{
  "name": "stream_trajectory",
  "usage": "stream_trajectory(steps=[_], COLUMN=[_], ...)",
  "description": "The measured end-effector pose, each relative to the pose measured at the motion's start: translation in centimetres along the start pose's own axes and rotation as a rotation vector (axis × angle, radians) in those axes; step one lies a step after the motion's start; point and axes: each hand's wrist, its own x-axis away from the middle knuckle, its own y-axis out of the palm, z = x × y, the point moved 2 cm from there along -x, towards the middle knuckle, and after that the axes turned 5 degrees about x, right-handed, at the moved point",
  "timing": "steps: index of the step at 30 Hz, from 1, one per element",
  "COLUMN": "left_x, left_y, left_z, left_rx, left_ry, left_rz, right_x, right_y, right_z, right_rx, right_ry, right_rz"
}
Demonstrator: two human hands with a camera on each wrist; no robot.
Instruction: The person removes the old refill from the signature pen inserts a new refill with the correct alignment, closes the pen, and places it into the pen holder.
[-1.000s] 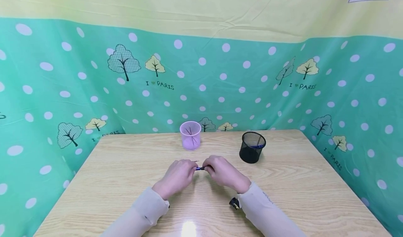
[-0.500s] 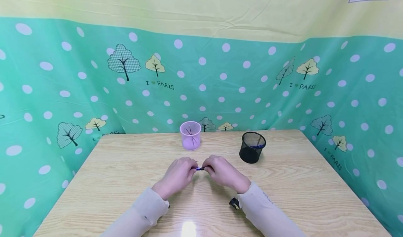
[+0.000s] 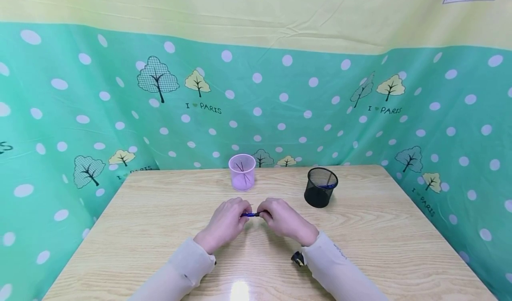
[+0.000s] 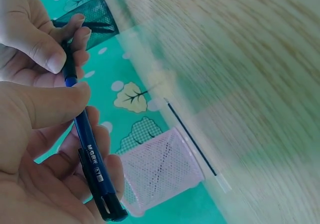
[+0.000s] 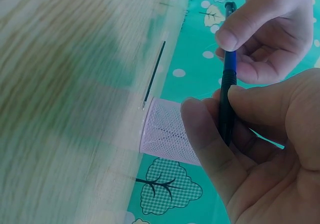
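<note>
A blue ballpoint pen (image 4: pixel 90 139) with a black grip section and black clip is held level between both hands, just above the table. My left hand (image 3: pixel 225 223) holds its blue barrel, thumb on top and fingers curled beneath, as the left wrist view shows. My right hand (image 3: pixel 286 220) pinches the black grip section (image 5: pixel 228 99) between thumb and fingers. The two pen sections meet without a visible gap. Beyond the hands a thin dark pen refill (image 4: pixel 192 136) with a clear end lies on the table; the hands mostly hide it in the head view.
A pink mesh pen cup (image 3: pixel 242 178) with thin dark sticks inside stands behind the hands. To its right is a black mesh cup (image 3: pixel 318 196) holding something blue. A small black object (image 3: pixel 298 258) lies by the right sleeve. A dotted curtain (image 3: pixel 256 92) surrounds the wooden table (image 3: pixel 160 212).
The fingers of my left hand have shifted slightly up and left on the barrel, and more blue shows. My right hand has stayed in place.
</note>
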Motion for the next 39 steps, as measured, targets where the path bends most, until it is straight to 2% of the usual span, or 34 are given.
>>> stream_trajectory(steps=[5, 16, 27, 39], left_x=[-0.06, -0.01, -0.11, -0.12], left_y=[0.00, 0.17, 0.06, -0.26], left_z=[0.04, 0.14, 0.08, -0.08], left_rx=[0.021, 0.004, 0.007, 0.077], left_ry=[-0.007, -0.002, -0.037, -0.075], left_rz=[-0.008, -0.004, -0.071, -0.074], right_x=[-0.02, 0.01, -0.09, -0.06], right_y=[-0.02, 0.14, 0.06, 0.02], right_z=[0.03, 0.12, -0.02, 0.01], right_rx=[-0.003, 0.002, -0.003, 0.004], right_ry=[0.009, 0.004, 0.003, 0.008], right_rz=[-0.005, 0.006, 0.004, -0.003])
